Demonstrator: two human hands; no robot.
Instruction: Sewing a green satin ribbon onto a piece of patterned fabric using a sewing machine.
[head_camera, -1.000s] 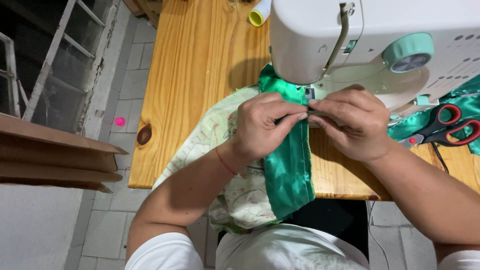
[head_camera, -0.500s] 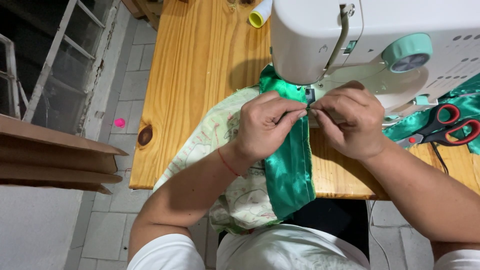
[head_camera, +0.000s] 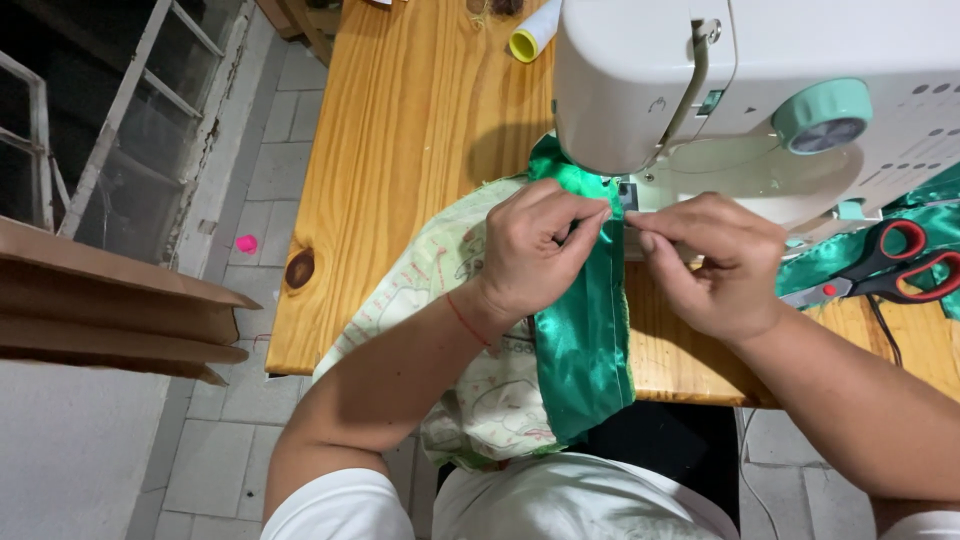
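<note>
Head view: your left hand (head_camera: 535, 255) and right hand (head_camera: 715, 265) have fingers clamped on the green satin strip (head_camera: 580, 340) at frame centre. It lies over the bench (head_camera: 400, 150) edge, just below the white sewing machine (head_camera: 760, 80).

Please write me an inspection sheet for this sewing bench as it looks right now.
Surface: wooden table, with a dark knot near its left edge.
Job's things: green satin strip lies over pale printed fabric, running under the white sewing machine.
Clutter: red-handled scissors on more green cloth at right; yellow-capped spool at the back.
Grips: left hand and right hand both pinch the satin edge by the needle.
Cables: a thin black cable crosses the table edge at right.
Surroundings: tiled floor, cardboard sheets, small pink object.
</note>
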